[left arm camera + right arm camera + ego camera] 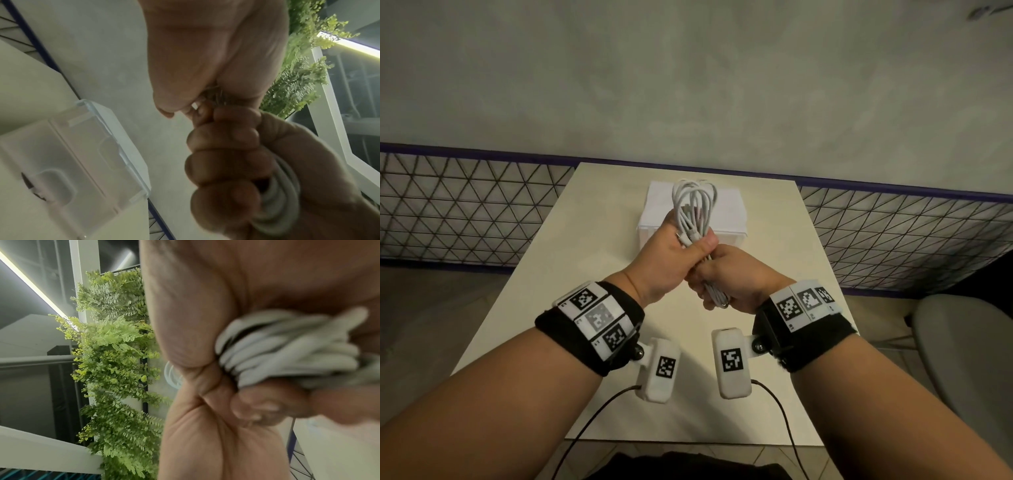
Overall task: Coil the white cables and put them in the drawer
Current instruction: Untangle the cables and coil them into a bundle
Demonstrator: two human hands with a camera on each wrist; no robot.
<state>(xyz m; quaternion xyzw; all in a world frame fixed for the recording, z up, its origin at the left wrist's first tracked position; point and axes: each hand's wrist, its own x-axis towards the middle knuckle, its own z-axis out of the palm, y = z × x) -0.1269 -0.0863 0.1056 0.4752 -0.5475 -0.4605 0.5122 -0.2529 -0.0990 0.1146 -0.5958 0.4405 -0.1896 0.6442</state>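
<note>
A bundle of white cables (695, 205) is folded into long loops and held upright above the table. My left hand (688, 245) grips the bundle at its middle, thumb across the strands. Just below it my right hand (717, 275) is wrapped round the lower end, where a plug tip sticks out. The right wrist view shows the cable strands (287, 350) packed inside the fist. In the left wrist view, white cable (283, 191) runs through curled fingers. A small white drawer box (726, 212) with a translucent front (82, 162) stands on the table behind the hands.
The beige table (544, 325) is narrow and runs away from me. Behind it are a wire mesh fence with a blue rail (465, 205) and a pale wall. A grey chair (962, 342) stands at the right. Green foliage (115, 353) hangs high up.
</note>
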